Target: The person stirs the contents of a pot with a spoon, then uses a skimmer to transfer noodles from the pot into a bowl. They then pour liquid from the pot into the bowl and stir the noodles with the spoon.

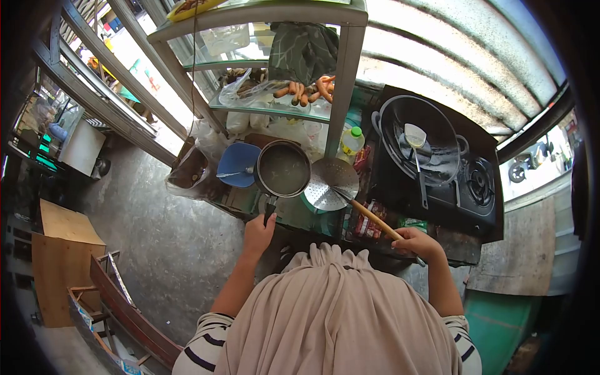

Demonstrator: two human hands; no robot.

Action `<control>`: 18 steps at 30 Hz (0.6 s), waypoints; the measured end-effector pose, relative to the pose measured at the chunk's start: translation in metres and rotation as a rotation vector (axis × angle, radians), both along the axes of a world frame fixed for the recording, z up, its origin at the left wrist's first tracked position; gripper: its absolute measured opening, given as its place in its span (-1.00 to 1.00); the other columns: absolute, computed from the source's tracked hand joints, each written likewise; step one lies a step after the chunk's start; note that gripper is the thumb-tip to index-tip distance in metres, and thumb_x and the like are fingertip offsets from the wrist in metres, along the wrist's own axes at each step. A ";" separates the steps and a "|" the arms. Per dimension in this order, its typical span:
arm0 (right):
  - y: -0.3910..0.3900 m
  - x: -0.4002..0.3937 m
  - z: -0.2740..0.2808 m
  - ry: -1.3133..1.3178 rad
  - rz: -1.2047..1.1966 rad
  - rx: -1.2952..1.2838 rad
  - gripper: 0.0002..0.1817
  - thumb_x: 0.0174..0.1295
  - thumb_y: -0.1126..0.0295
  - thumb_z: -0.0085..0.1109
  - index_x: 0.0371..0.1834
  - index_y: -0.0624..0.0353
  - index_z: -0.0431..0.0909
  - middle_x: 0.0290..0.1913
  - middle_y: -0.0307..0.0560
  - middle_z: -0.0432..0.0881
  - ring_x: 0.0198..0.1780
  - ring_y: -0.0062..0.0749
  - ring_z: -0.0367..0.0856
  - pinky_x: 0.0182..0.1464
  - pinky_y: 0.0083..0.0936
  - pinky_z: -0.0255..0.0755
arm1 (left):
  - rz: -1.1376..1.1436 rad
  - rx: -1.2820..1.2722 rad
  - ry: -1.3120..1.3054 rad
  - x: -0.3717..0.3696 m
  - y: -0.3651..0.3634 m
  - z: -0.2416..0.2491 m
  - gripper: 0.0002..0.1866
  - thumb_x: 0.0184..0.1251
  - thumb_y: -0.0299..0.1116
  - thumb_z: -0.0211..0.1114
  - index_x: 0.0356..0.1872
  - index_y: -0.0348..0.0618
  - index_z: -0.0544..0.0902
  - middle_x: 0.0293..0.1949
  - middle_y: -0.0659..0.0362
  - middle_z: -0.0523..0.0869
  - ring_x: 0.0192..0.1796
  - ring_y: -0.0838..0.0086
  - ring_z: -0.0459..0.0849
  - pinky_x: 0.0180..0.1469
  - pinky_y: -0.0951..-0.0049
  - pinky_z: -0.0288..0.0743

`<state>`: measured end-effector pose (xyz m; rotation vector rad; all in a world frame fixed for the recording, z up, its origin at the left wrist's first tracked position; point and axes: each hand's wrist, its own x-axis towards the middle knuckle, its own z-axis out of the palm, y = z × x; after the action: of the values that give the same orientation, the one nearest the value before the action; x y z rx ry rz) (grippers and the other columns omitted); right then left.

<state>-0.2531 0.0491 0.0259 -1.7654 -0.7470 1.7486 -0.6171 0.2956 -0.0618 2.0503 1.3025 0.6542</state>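
My left hand (259,236) is closed round the black handle of a saucepan (283,169) that holds a cloudy liquid. In my right hand (417,242) is the wooden handle of a perforated skimmer (331,182). The skimmer's round metal disc lies just right of the saucepan, above a greenish container (317,205) that it mostly hides. Left of the saucepan is a blue bowl (237,165) with a metal utensil across it.
A black wok (420,139) with a spatula and a ladle in it sits on the gas stove (476,209) at right. Behind stand a bottle with a green cap (352,141) and a glass shelf (270,112) bearing carrots. A plastic-lined bin (189,172) is at left.
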 end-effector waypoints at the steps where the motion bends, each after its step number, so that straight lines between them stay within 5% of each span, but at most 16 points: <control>1: -0.001 0.003 -0.005 0.007 0.005 0.009 -0.60 0.21 0.37 0.23 0.13 0.20 0.53 -0.56 -0.44 0.43 -0.59 -0.78 0.29 -0.57 -0.73 0.10 | 0.004 0.002 0.001 0.003 -0.002 -0.001 -0.55 0.38 -0.11 0.21 -0.51 -0.36 0.53 -0.59 -0.15 0.55 -0.52 0.00 0.56 -0.44 0.17 0.36; 13: -0.013 0.029 -0.029 0.091 0.023 0.019 -0.58 0.22 0.37 0.24 0.15 0.24 0.52 -0.52 -0.43 0.48 -0.54 -0.77 0.35 -0.51 -0.74 0.18 | 0.041 0.022 0.018 0.023 -0.020 0.004 -0.57 0.37 -0.11 0.21 -0.50 -0.36 0.55 -0.59 -0.13 0.58 -0.51 0.01 0.59 -0.44 0.18 0.37; 18: -0.013 0.033 -0.033 0.117 0.001 0.038 -0.58 0.23 0.38 0.23 0.16 0.24 0.52 -0.50 -0.42 0.48 -0.55 -0.78 0.34 -0.50 -0.75 0.19 | 0.049 -0.038 0.011 0.030 -0.023 0.013 -0.57 0.35 -0.11 0.22 -0.51 -0.36 0.57 -0.56 -0.20 0.60 -0.43 -0.14 0.61 -0.41 0.08 0.42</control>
<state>-0.2201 0.0357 -0.0070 -1.6231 -0.7262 1.8090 -0.5868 0.2726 -0.0484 1.9999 1.3653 0.6360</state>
